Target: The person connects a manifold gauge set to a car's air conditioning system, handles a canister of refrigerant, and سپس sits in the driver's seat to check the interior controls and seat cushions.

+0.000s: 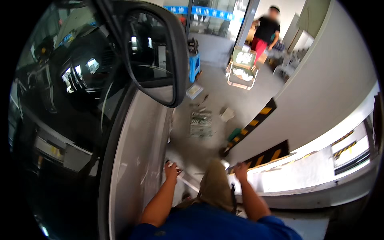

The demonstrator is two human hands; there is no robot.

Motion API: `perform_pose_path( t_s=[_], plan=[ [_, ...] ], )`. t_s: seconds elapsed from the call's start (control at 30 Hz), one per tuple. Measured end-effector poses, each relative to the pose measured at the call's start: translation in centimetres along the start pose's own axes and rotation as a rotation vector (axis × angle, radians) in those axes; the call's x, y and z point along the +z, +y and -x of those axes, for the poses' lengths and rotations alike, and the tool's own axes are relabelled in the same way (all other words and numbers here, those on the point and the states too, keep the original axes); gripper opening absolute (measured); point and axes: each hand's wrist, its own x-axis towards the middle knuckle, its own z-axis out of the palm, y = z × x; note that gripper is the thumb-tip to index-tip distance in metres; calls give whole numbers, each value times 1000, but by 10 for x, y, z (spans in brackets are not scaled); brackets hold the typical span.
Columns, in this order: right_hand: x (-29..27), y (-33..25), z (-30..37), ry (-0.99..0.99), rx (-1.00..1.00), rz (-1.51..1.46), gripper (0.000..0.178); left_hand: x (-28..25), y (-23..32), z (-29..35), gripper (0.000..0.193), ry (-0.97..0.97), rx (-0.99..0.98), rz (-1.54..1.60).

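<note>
Low beside the silver vehicle door (pixel 134 152), my left hand (pixel 172 171) is closed, with a small white and dark thing at its fingers that I cannot make out. My right hand (pixel 241 172) hangs on the other side of my bent knee, close to the black-and-yellow striped edge (pixel 260 160) of the wall. Its fingers are small and blurred, so their hold does not show. A pale strip (pixel 189 182) lies below my left hand.
A large side mirror (pixel 154 52) juts out at upper left. Ahead on the floor lie an open tool case (pixel 201 124), a pale crumpled piece (pixel 227 114) and a booklet (pixel 194 91). Farther off are a blue stool (pixel 194 66), a folding chair (pixel 242 70) and a person (pixel 267 30).
</note>
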Motion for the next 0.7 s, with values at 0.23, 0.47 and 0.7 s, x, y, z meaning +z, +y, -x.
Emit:
perform_pose_path(
  t_s=[0.23,0.47,0.7],
  plan=[
    [109,-179,128,-845,346,-473,45,-127,70,27,65,224,-76,-369],
    [305,-93,59,-1394,8,-328,33,-76,148,-110,39,335,392,-287],
    [364,-14,-118,-1289,-261,-211,34,39,232,-229,23,556,513,198]
  ],
)
